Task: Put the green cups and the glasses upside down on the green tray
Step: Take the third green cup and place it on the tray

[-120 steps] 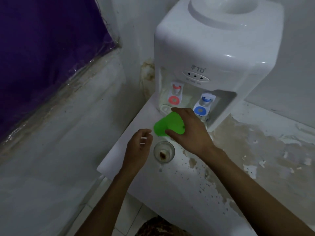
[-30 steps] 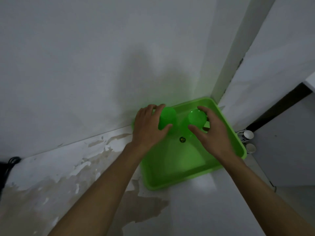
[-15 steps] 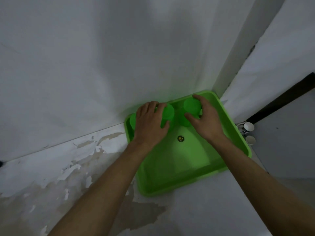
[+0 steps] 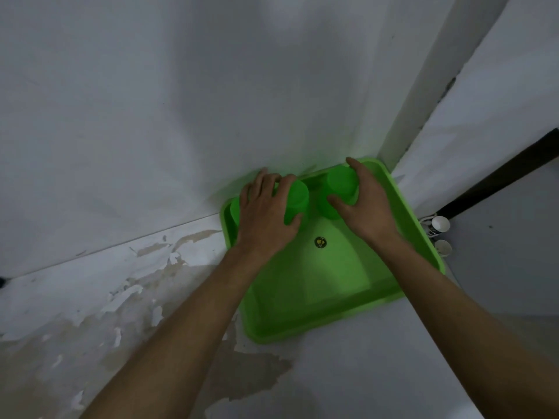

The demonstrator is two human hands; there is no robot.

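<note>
A green tray (image 4: 329, 297) lies on the worn counter, pushed into the corner against the wall. My left hand (image 4: 269, 216) is closed around a green cup (image 4: 298, 196) standing upside down at the tray's far edge. Another green cup (image 4: 234, 211) peeks out at the far left corner, mostly hidden behind that hand. My right hand (image 4: 366, 207) grips a second upside-down green cup (image 4: 341, 189) near the far right corner. No glasses are in view.
A small round sticker (image 4: 320, 242) marks the tray floor. The counter (image 4: 90, 313) has peeling, stained paint to the left. Two small white cups (image 4: 440, 232) sit below the counter's right edge. The wall rises directly behind the tray.
Since four seconds ago the view has turned from the water dispenser to the tray. In the last second both hands have pushed their cups toward the tray's far edge.
</note>
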